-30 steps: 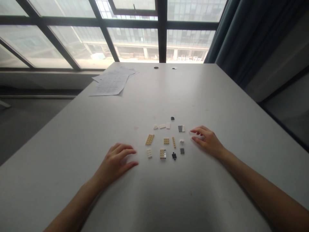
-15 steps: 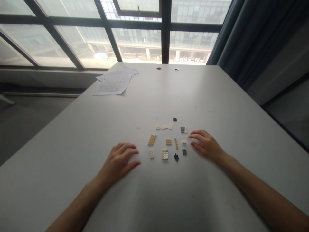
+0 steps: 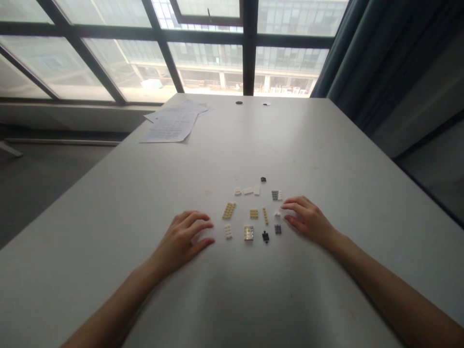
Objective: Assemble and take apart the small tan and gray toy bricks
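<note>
White brick (image 3: 277,213) lies just beside right fingers (image 3: 292,206).

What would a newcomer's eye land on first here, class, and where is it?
A scatter of small tan, white, grey and black toy bricks lies in the middle of the table. The left hand rests open just left of them, and the right hand lies open on their right, fingertips near a tiny white piece. Printed papers sit at its far left corner.
</note>
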`<state>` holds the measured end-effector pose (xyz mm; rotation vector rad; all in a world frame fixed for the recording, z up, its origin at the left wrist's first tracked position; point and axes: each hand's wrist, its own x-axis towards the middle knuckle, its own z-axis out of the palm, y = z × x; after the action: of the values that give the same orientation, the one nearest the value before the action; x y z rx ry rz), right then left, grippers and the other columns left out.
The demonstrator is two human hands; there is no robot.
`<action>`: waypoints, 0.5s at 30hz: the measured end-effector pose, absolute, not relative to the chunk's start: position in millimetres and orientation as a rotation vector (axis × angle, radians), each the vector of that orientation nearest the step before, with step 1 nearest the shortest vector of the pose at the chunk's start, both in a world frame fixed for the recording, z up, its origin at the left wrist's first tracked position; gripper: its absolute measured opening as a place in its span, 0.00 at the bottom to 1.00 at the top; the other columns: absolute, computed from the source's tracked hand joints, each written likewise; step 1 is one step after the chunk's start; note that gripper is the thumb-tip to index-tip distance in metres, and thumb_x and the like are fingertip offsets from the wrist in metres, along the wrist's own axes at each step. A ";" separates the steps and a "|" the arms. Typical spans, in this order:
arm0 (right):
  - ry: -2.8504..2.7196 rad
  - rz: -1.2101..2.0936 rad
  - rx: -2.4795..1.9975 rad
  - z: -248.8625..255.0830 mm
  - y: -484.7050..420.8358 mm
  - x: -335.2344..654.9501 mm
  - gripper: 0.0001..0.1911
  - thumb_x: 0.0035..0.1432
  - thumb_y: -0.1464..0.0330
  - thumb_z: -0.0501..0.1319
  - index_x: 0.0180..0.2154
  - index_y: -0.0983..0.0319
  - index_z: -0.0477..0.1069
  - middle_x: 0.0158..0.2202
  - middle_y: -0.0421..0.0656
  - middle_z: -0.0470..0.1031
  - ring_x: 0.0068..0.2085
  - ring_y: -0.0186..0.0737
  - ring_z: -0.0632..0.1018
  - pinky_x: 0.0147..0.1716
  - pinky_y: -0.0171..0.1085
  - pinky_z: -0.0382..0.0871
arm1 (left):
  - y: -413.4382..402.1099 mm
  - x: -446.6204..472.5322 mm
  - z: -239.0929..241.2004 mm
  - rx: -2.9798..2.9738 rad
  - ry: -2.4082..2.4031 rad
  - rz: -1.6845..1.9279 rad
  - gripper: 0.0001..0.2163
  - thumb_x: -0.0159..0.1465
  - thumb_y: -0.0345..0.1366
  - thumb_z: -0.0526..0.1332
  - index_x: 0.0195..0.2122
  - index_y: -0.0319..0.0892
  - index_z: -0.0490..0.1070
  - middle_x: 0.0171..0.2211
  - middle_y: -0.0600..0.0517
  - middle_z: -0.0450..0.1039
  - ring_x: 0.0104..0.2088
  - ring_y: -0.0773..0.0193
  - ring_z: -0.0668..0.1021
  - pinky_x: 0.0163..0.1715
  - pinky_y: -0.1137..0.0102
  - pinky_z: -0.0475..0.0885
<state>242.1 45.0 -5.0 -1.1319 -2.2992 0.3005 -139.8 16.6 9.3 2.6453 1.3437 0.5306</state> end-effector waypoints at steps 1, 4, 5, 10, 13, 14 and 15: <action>-2.299 0.300 -1.130 -4.9 45.2 241.5 0.10 0.61 0.69 0.59 0.44 0.60 0.72 0.45 0.48 0.73 0.46 0.46 0.73 0.47 0.46 0.70 | 21.1 -138.6 11.4 2.636 1.345 0.511 0.11 0.63 0.44 0.60 0.44 0.47 0.73 0.46 0.49 0.73 0.49 0.55 0.71 0.51 0.60 0.63; -2.288 0.294 -1.142 -1.5 46.3 236.6 0.09 0.61 0.68 0.59 0.44 0.60 0.72 0.44 0.48 0.73 0.46 0.46 0.73 0.48 0.47 0.70 | 39.4 -134.1 15.1 2.579 1.339 0.432 0.14 0.64 0.45 0.59 0.48 0.48 0.72 0.49 0.49 0.71 0.50 0.55 0.70 0.52 0.58 0.63; -2.289 0.293 -1.155 1.1 47.1 233.6 0.10 0.60 0.68 0.59 0.44 0.60 0.72 0.44 0.48 0.73 0.46 0.46 0.73 0.48 0.47 0.70 | 46.4 -132.4 15.4 2.553 1.332 0.407 0.15 0.64 0.45 0.58 0.50 0.48 0.71 0.50 0.48 0.71 0.51 0.54 0.70 0.53 0.58 0.63; -2.422 0.353 -1.247 20.3 55.8 209.9 0.17 0.55 0.67 0.65 0.48 0.59 0.72 0.46 0.48 0.72 0.48 0.48 0.71 0.49 0.48 0.68 | 75.4 -122.3 13.8 2.511 1.268 0.302 0.22 0.61 0.48 0.60 0.56 0.50 0.67 0.52 0.47 0.68 0.51 0.52 0.68 0.53 0.57 0.63; -2.556 0.401 -1.263 29.0 61.9 196.8 0.23 0.50 0.65 0.70 0.49 0.59 0.72 0.46 0.47 0.72 0.48 0.48 0.70 0.49 0.48 0.67 | 83.8 -116.2 14.4 2.530 1.217 0.264 0.23 0.60 0.49 0.61 0.57 0.53 0.67 0.51 0.48 0.68 0.51 0.52 0.68 0.53 0.56 0.62; -2.594 0.407 -1.266 30.5 63.3 194.1 0.23 0.49 0.64 0.70 0.48 0.59 0.73 0.45 0.47 0.72 0.48 0.48 0.70 0.49 0.47 0.66 | 85.5 -114.5 15.0 2.531 1.203 0.253 0.23 0.60 0.49 0.61 0.56 0.53 0.67 0.51 0.48 0.68 0.51 0.52 0.68 0.53 0.55 0.62; -2.625 0.410 -1.268 31.5 64.5 192.3 0.23 0.48 0.64 0.70 0.48 0.58 0.73 0.45 0.47 0.72 0.47 0.48 0.70 0.48 0.47 0.66 | 86.9 -113.1 15.5 2.531 1.192 0.243 0.23 0.60 0.49 0.61 0.56 0.54 0.67 0.50 0.48 0.68 0.51 0.52 0.68 0.53 0.55 0.61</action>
<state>192.3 64.5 31.5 -1.2680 -2.6247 0.4096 -113.1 86.9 15.5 2.5306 1.1923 0.2433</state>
